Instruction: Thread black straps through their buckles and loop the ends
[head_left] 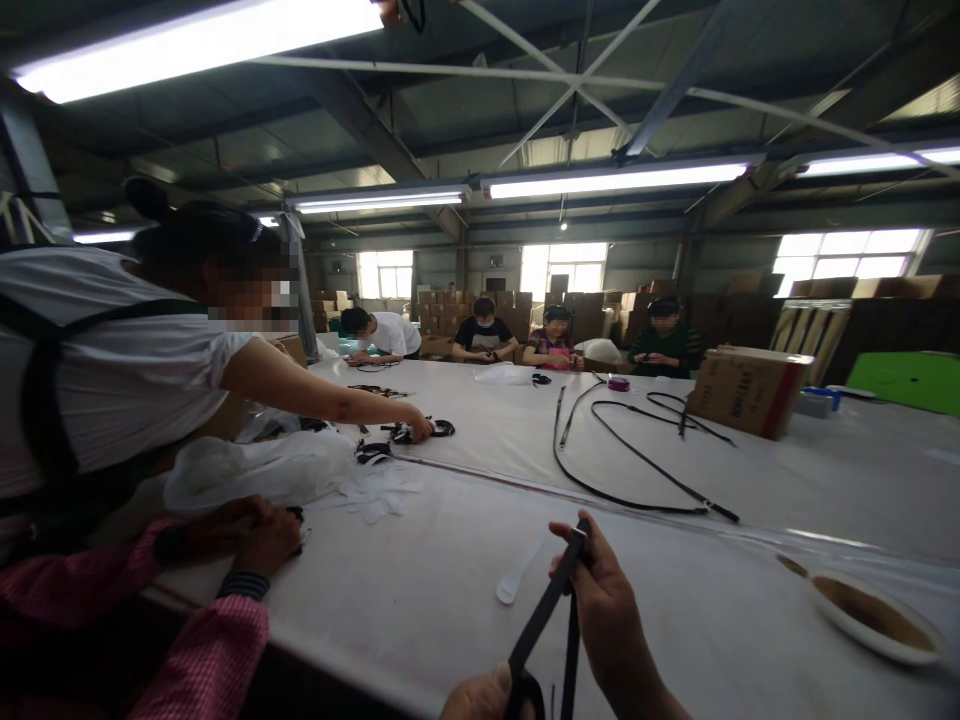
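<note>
- Two hands of mine are on one black strap (546,605): it slants up from the left hand to the right, above the near part of the white table (420,580).
- My right hand (604,595) is pinched on its upper end, by a small pale fitting; another black length hangs below these fingers.
- My left hand (480,695), partly cut off at the bottom edge, has its thumb pressed on the lower part.
- Just behind the strap lies a pale, round-ended strip (514,580).
- Left of the strap, a neighbour's hands (266,545), in pink checked sleeves (206,655), hold something small and dark that I can't make out.
- Farther left-back from the strap, a co-worker's hand (420,428) touches a dark coiled bundle (401,434), with white slips (382,490) nearby.
- Beyond the strap, to the right, long black straps (722,511) curve towards a cardboard box (739,395).
- Well beyond the strap, four people sit or bend at the table's far edge.
</note>
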